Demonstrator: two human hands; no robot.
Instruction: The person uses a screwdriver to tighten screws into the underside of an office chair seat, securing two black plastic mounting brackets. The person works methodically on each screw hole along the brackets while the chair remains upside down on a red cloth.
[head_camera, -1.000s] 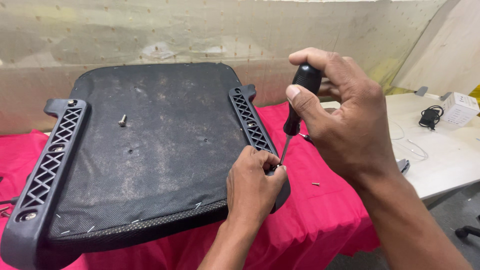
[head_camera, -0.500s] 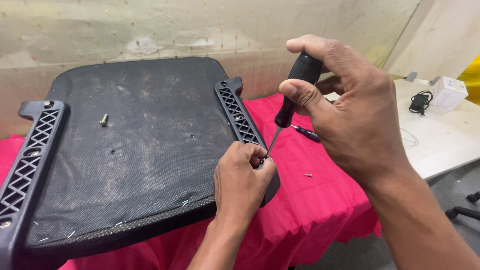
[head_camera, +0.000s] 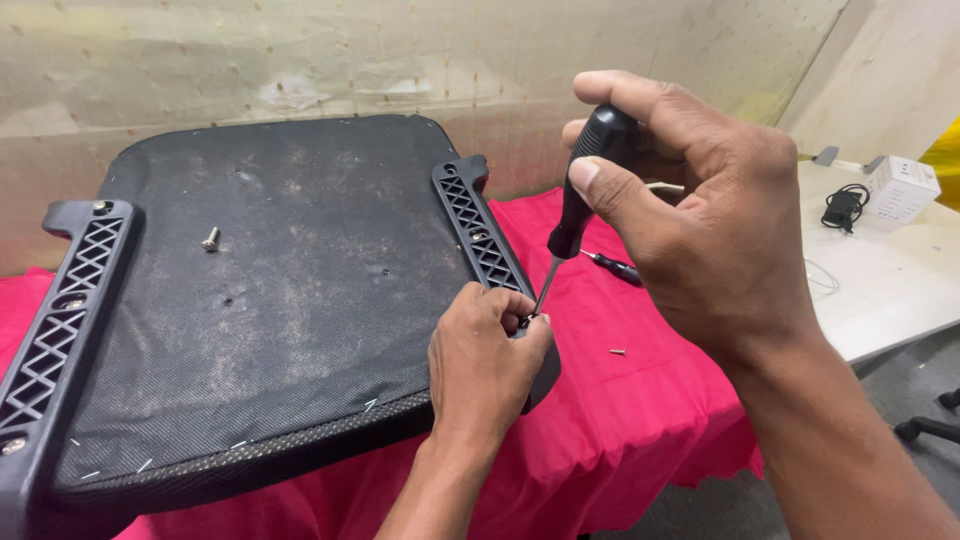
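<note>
Driving a screw into the bracket (head_camera: 487, 243): right hand (head_camera: 700, 215) fisted round the screwdriver (head_camera: 580, 200); left hand (head_camera: 485, 365) pinching its tip steady; next likely calls for turning under pressure.

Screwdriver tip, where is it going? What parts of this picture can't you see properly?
Head view only:
- The screwdriver tip and any screw under it: hidden behind the left hand.
- The bracket near end: covered by that hand.
- The handle top: wrapped by the right hand.
- The seat left corner: cut off by the edge.
- The bit on the red cloth: too small to tell.
</note>
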